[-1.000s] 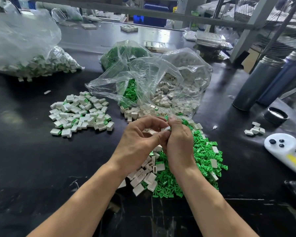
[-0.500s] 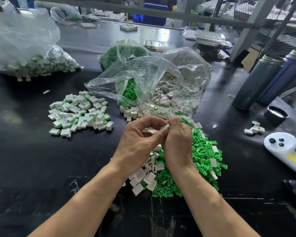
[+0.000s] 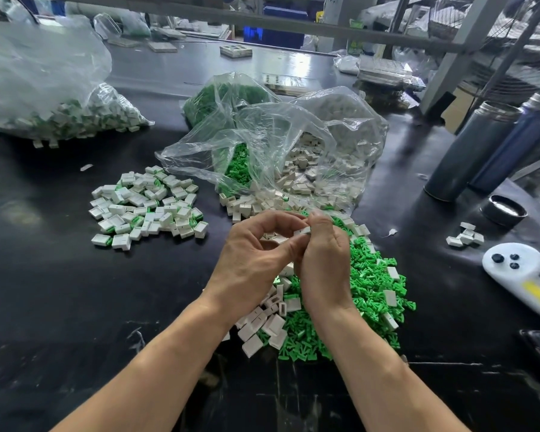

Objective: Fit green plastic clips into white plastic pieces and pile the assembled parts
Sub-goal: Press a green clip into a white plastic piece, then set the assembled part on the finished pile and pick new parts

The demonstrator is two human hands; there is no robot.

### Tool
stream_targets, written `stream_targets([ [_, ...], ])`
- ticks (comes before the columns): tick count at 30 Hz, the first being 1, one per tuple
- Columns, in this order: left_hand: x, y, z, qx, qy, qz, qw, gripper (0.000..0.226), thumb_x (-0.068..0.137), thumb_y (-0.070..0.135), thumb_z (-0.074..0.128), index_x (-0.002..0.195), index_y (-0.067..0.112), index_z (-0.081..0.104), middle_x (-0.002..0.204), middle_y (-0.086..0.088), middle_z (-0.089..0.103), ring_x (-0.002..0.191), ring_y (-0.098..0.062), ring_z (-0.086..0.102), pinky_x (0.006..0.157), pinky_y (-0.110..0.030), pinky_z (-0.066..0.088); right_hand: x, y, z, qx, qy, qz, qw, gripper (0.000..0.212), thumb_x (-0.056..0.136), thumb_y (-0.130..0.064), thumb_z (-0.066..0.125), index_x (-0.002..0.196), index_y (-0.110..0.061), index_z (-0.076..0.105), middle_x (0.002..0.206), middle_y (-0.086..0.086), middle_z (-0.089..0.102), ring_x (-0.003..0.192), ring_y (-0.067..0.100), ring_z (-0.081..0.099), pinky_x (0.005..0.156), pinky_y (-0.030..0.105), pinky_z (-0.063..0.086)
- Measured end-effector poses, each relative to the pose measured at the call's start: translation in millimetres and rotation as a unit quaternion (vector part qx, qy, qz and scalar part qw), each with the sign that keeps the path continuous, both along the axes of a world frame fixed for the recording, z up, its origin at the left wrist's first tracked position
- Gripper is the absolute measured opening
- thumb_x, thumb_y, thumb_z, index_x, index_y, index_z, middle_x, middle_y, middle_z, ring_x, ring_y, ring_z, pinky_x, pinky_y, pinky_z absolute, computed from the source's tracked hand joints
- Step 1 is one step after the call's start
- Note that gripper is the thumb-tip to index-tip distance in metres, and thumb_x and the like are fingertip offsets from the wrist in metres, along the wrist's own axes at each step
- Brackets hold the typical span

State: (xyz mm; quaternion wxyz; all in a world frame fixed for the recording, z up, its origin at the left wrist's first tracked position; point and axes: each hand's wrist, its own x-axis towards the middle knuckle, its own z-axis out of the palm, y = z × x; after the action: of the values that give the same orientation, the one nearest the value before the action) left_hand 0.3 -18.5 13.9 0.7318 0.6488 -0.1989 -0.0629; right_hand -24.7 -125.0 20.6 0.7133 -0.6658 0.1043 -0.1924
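The work surface is a glossy black bench (image 3: 60, 275) in a cluttered workshop. At 10 o'clock from the hands lies the pile of assembled parts (image 3: 147, 205), white shells with green showing at their edges. At 12 o'clock an open clear bag (image 3: 278, 145) spills loose stock toward the operator. The left hand (image 3: 253, 263) and right hand (image 3: 325, 263) meet fingertip to fingertip above the heap of green clips (image 3: 371, 294), together pinching one white piece (image 3: 303, 231); whether a clip is already seated cannot be told. More white pieces (image 3: 272, 322) lie at 6 o'clock below the hands. Judged by appearance, the parts are light, rigid moulded plastic, smooth enough to slip, so grip the white piece by its flat side faces and leave its open end clear. At 3 o'clock stand two metal flasks (image 3: 468, 151).
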Motion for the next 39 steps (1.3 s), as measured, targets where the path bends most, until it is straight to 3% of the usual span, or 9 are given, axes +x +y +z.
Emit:
stream_targets([
  [6, 4.2, 5.8, 0.1, 0.008, 0.000, 0.024, 1.000, 0.016, 0.088, 0.019, 0.078, 0.100, 0.010, 0.075, 0.104, -0.004, 0.077, 0.096, -0.027, 0.075, 0.092, -0.047, 0.060, -2.3, -10.5, -1.6, -0.053, -0.013, 0.001, 0.998, 0.057, 0.111, -0.048, 0.040, 0.068, -0.029, 0.074, 0.053, -0.015, 0.059, 0.048, -0.001, 0.054, 0.048, 0.012, 0.040],
  [9, 8.2, 10.5, 2.1, 0.016, -0.002, 0.062, 0.998, 0.013, 0.087, 0.023, 0.079, 0.098, 0.016, 0.075, 0.095, -0.002, 0.076, 0.088, -0.015, 0.072, 0.081, -0.032, 0.058, -2.7, -18.3, -1.5, -0.082, -0.041, 0.014, 0.996, 0.047, 0.108, -0.046, 0.048, 0.083, -0.015, 0.072, 0.066, -0.006, 0.064, 0.055, 0.003, 0.053, 0.051, 0.014, 0.040],
  [12, 10.4, 13.2, 3.1, 0.013, 0.002, 0.085, 0.996, 0.015, 0.085, 0.026, 0.080, 0.095, 0.017, 0.075, 0.089, 0.001, 0.076, 0.076, -0.005, 0.067, 0.069, -0.019, 0.052, -2.3, -20.1, -0.9, -0.116, -0.048, 0.040, 0.991, 0.018, 0.103, -0.032, 0.065, 0.095, -0.019, 0.074, 0.076, -0.008, 0.070, 0.064, 0.002, 0.060, 0.058, 0.015, 0.046],
  [19, 9.0, 13.0, -2.9, 0.101, -0.070, 0.110, 0.986, 0.018, 0.089, 0.025, 0.079, 0.105, 0.025, 0.071, 0.092, 0.009, 0.073, 0.079, -0.006, 0.069, 0.070, -0.024, 0.057, 1.1, -17.9, -6.7, -0.169, -0.014, 0.007, 0.985, 0.012, 0.100, -0.030, 0.069, 0.092, -0.020, 0.071, 0.078, -0.007, 0.072, 0.069, 0.003, 0.065, 0.064, 0.018, 0.051],
  [22, 9.4, 14.0, -3.7, 0.208, -0.179, 0.148, 0.950, 0.014, 0.091, 0.031, 0.076, 0.104, 0.030, 0.070, 0.098, 0.017, 0.067, 0.086, -0.008, 0.066, 0.068, -0.014, 0.051, 2.4, -17.8, -8.7, -0.172, -0.001, -0.007, 0.985, 0.013, 0.099, -0.028, 0.069, 0.088, -0.022, 0.070, 0.074, -0.016, 0.070, 0.064, -0.001, 0.062, 0.060, 0.015, 0.049],
  [26, 9.4, 14.3, -3.3, 0.261, -0.217, 0.170, 0.925, 0.014, 0.092, 0.035, 0.073, 0.105, 0.031, 0.071, 0.100, 0.023, 0.058, 0.087, -0.002, 0.062, 0.073, -0.016, 0.053, 3.4, -18.6, -10.8, -0.162, 0.013, -0.017, 0.987, 0.016, 0.100, -0.030, 0.069, 0.086, -0.022, 0.071, 0.070, -0.013, 0.069, 0.059, -0.001, 0.059, 0.055, 0.014, 0.046],
  [30, 19.7, 28.1, -4.8, 0.335, -0.206, 0.225, 0.892, 0.018, 0.092, 0.030, 0.074, 0.110, 0.026, 0.069, 0.103, 0.016, 0.059, 0.082, 0.002, 0.059, 0.082, -0.021, 0.055, 4.8, -25.4, -12.1, -0.154, 0.022, -0.035, 0.987, 0.019, 0.101, -0.035, 0.067, 0.088, -0.022, 0.072, 0.068, -0.015, 0.066, 0.058, -0.001, 0.055, 0.056, 0.014, 0.043],
  [33, 31.9, 46.6, -6.6, 0.417, -0.190, 0.291, 0.840, 0.023, 0.092, 0.025, 0.075, 0.113, 0.019, 0.069, 0.105, 0.002, 0.067, 0.089, -0.014, 0.064, 0.088, -0.035, 0.057, 5.1, -28.1, -12.7, -0.166, 0.032, -0.032, 0.985, 0.022, 0.100, -0.036, 0.067, 0.084, -0.021, 0.071, 0.061, -0.021, 0.061, 0.054, -0.002, 0.051, 0.052, 0.013, 0.040],
  [39, 47.7, 63.0, -9.0, 0.515, -0.156, 0.359, 0.762, 0.022, 0.092, 0.028, 0.074, 0.112, 0.019, 0.073, 0.104, -0.007, 0.071, 0.099, -0.030, 0.065, 0.092, -0.046, 0.049, 3.3, -26.2, -11.8, -0.188, 0.050, -0.033, 0.980, 0.023, 0.099, -0.037, 0.068, 0.082, -0.023, 0.071, 0.077, -0.003, 0.073, 0.066, 0.012, 0.064, 0.059, 0.026, 0.053],
])
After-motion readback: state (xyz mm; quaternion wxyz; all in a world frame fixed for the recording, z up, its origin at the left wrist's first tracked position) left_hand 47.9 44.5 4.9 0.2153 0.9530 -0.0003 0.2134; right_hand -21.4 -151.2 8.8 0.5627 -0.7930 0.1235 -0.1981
